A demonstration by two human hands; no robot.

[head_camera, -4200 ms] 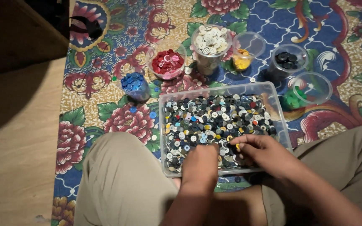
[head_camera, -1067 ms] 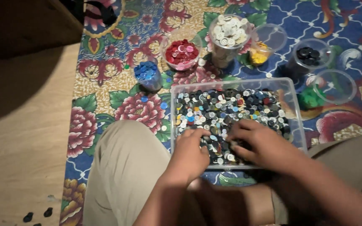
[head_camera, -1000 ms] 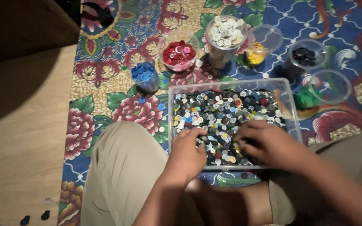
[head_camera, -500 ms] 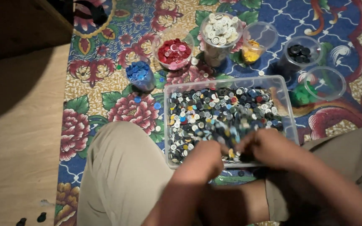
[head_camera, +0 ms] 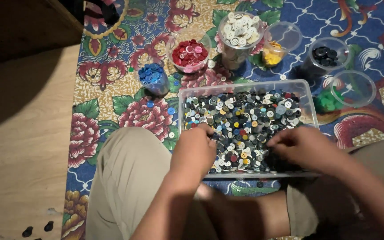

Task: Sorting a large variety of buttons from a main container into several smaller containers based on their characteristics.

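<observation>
Both hands down in a clear bin [head_camera: 310, 103] of mixed buttons [head_camera: 245, 120], picking through them.

Left hand [head_camera: 194, 149] rests on the bin's near-left corner, fingers curled loosely over the buttons; right hand [head_camera: 301, 146] at the near-right edge, fingertips pinched low, possibly on one button, can't tell. Beyond the bin, cups by colour: blue [head_camera: 153, 76], red [head_camera: 189, 55], white [head_camera: 238, 33], yellow [head_camera: 277, 46], black [head_camera: 325, 55], green [head_camera: 334, 98]. Bent knees crowd the bin's near side.
</observation>
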